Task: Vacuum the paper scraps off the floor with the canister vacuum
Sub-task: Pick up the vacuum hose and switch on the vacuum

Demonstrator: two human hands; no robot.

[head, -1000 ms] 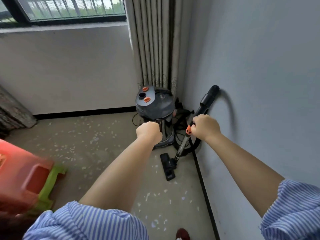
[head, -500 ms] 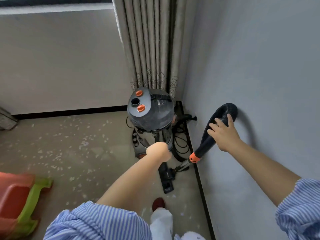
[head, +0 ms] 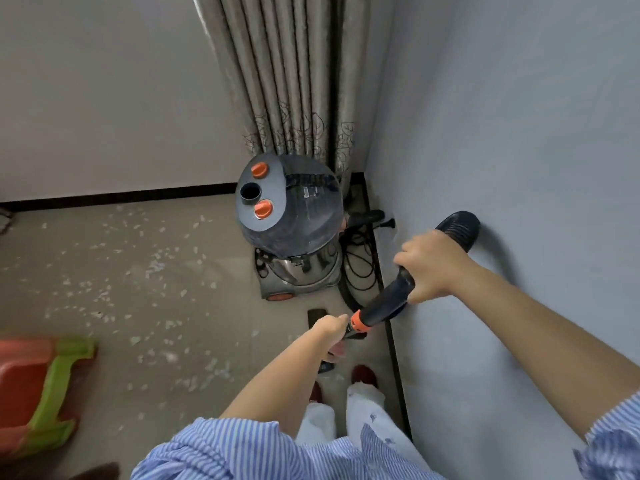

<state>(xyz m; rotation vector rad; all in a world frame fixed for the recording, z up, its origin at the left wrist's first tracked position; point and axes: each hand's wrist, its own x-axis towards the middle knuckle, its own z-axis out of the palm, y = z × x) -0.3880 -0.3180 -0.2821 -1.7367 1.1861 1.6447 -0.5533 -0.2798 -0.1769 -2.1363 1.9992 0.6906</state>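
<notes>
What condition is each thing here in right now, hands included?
Grey drum-shaped canister vacuum: upright in the corner.
Black vacuum handle with orange collar: lifted, tilted.
Right hand: grips the handle.
Left hand: holds the wand below the collar.
White paper scraps: scattered on the floor.

Single view, head-worn wide-angle camera: looks forward and steeply down into a room corner, with the canister vacuum (head: 291, 220) standing upright just above frame centre as the landmark. Nearer the camera than the vacuum lie the wearer's striped sleeves, both forearms and feet along the bottom edge; behind the vacuum hangs the curtain (head: 287, 74), to its right the wall (head: 519, 133) fills the frame edge, to its left stretches the scrap-strewn floor (head: 121, 271). Straight lines bow at the margins; no second view shares the scene.
</notes>
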